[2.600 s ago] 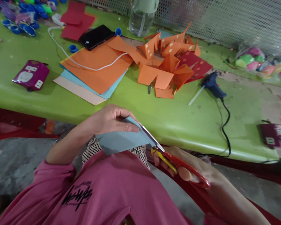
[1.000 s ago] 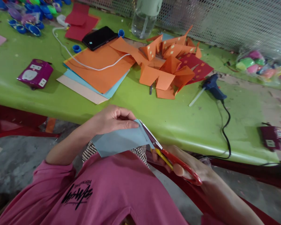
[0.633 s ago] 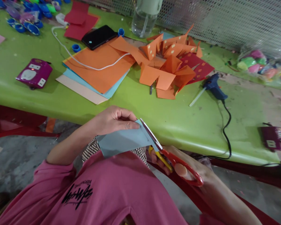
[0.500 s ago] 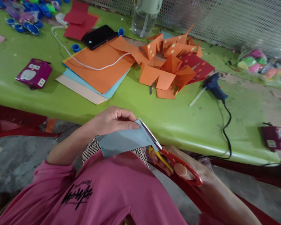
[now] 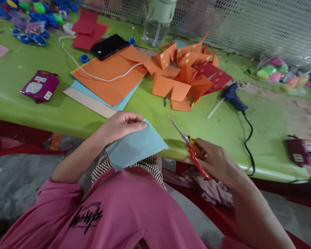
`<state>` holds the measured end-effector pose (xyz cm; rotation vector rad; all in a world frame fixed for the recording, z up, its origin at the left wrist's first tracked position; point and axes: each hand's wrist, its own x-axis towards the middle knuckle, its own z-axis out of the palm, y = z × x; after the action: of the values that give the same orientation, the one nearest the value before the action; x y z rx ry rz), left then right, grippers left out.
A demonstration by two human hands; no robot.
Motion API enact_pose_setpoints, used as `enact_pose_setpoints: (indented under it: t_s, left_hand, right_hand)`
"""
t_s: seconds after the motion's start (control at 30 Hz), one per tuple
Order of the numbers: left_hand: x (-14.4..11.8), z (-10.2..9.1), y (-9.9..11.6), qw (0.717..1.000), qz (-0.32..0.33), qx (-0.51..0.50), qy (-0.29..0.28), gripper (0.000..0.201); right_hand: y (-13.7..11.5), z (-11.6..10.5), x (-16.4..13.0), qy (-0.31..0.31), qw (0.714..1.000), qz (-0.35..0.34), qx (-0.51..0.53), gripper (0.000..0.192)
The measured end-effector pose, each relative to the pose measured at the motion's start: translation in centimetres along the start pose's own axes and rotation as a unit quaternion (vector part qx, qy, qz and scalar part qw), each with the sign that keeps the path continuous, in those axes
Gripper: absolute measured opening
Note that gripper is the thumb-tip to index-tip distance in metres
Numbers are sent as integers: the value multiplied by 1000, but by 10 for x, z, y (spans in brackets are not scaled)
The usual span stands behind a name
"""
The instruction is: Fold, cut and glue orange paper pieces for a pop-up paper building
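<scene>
A person seated at the green table [image 5: 67, 114] is pinching a folded light-blue paper [image 5: 134, 147] in the left hand [image 5: 120, 126], just off the table's near edge. The right hand [image 5: 215, 160] is gripping red-handled scissors [image 5: 189, 147], blades nearly closed and pointing over the table, apart from the paper. Beyond them are lying one blue glue gun [image 5: 233, 97], one black phone [image 5: 109, 46], one water bottle [image 5: 158, 20] and two purple power strips [image 5: 40, 86].

left hand [image 5: 120, 125] pinching blue paper [image 5: 137, 147], right hand [image 5: 215, 162] gripping scissors [image 5: 190, 147]
</scene>
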<state>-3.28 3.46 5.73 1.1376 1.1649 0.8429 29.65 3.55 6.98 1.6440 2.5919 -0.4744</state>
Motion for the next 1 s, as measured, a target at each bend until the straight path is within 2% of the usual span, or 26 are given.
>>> enact_pose_setpoints:
  t_s: [0.1,0.27,0.3,0.43,0.53,0.6,0.7,0.77,0.8,0.83,0.9,0.97,1.0]
  left_hand:
    - [12,-12,1,998,20,33,53,30]
    - [47,-38,11,983,69,133,109,24]
    - [58,-43,13,974,90,159,137,23]
    - [103,-60,19,921,143,289,219,20]
    - [129,-68,18,882,182,359,245,20]
    - [137,-72,18,866,210,372,260,19]
    - [133,-74,21,855,249,360,278,23]
    - [122,-69,27,864,257,323,288,23]
    - [113,-63,31,881,244,293,282,24]
    - [104,-54,34,909,224,241,255,27]
    - [84,-33,40,963,166,150,150,24]
    - [65,-11,43,985,121,103,61,24]
    - [57,-2,43,990,108,86,37,24]
  right_hand:
    - [25,-4,11,34,996,47,-65,40]
    - [68,-5,17,69,997,19,-42,43]
    - [72,-5,18,70,996,18,-43,45]
    - [70,-3,20,69,995,39,-54,56]
    - [63,1,19,85,992,48,-78,58]
    - [59,3,15,103,986,54,-118,60]
    - [50,1,8,135,976,43,-165,59]
    - [37,-3,6,184,972,29,-141,53]
    - [28,-6,6,215,971,23,-105,49]
    - [18,-9,8,250,967,13,-50,44]
    - [-5,-13,16,263,960,-12,100,35]
    - [-25,-14,29,260,940,-43,215,34]
    - [-33,-13,38,251,930,-48,264,35]
